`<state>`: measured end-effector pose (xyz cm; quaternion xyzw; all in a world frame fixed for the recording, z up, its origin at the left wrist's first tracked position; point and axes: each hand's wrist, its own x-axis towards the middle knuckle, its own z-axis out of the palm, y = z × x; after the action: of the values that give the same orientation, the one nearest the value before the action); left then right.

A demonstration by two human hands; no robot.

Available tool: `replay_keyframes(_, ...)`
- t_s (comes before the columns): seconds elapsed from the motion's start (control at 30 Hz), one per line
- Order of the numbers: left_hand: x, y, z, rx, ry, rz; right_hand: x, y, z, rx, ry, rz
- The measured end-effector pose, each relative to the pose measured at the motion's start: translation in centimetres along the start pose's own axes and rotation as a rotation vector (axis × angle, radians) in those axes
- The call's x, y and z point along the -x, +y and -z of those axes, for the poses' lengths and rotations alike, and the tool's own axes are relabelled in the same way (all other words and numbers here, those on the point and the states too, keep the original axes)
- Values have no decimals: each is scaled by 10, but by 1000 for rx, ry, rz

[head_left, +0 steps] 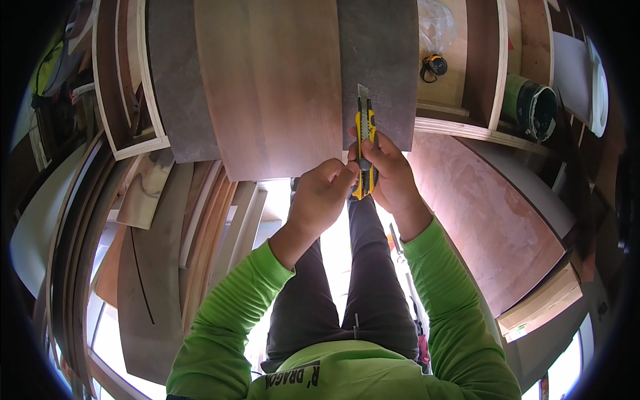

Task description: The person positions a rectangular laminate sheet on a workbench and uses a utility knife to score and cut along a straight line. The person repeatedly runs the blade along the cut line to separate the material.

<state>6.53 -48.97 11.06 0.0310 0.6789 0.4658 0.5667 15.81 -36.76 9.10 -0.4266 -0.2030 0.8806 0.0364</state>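
Note:
My right hand [393,177] grips a yellow and black utility knife [363,143] held upright in the view, its blade [362,93] extended at the upper end. My left hand [320,193] has thumb and fingers pinched on the dark knob on the knife's body. Behind the knife lies a dark grey panel [387,53], beside a brown wooden board [267,73]; another grey panel [175,73] is to the left of that board.
Plywood compartments flank the panels; the right one [500,60] holds a tape measure [433,67], clear plastic and a green can [533,110]. Wooden strips and sheets [147,267] stand at left, a pinkish board [487,220] at right. My legs [373,280] show below.

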Motion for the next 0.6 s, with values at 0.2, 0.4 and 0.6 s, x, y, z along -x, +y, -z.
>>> replay_keyframes(0.2,-6,11,-7,-155,-89,163,-2,11,8,80,21,65)
replay_keyframes(0.4,-12,-10,-10,-355,-18,-149,-1,22,3,360,220,212)
replay_keyframes(0.6,-23,-5,-5,300,-178,428,11,15,2,312,143,120)
